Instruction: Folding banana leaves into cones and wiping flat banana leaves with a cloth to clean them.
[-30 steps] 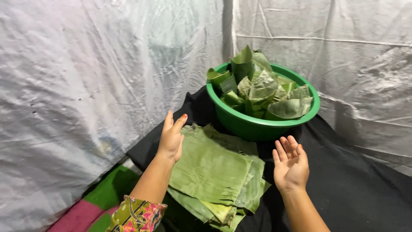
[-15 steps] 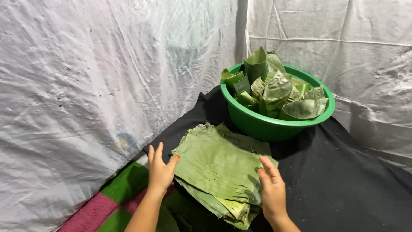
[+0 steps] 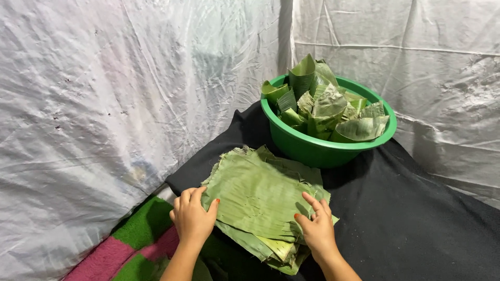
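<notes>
So from my seat I'm looking down at a stack of cut banana leaf sheets (image 3: 263, 203) lying on a black cloth (image 3: 416, 208) that covers the counter, near the front edge. My left hand (image 3: 192, 218) sits at the stack's left edge, fingers loosely together and curled against the side, thumb tip resting on the top sheet. My right hand (image 3: 316, 229) is on the near right corner, fingers laid flat and close together on top, not pinching anything that I can see. The way I'd judge it, squaring up or lifting a pile like this goes best with both hands pushing in evenly from the sides and keeping the palms low, because these sheets are frayed along the edges and split easily along the grain; grabbing one corner hard would probably tear it. The lower sheets stick out at the front, so I'd nudge those in rather than drag the top one. Behind the stack, just beside its far edge, there's a green plastic basin (image 3: 312, 148), and it's heaped above the rim with folded banana leaf cones (image 3: 328, 106), some upright, some tipped over. White plastic sheeting (image 3: 104, 104) hangs all around, and a green and pink mat (image 3: 133, 244) shows at lower left.
</notes>
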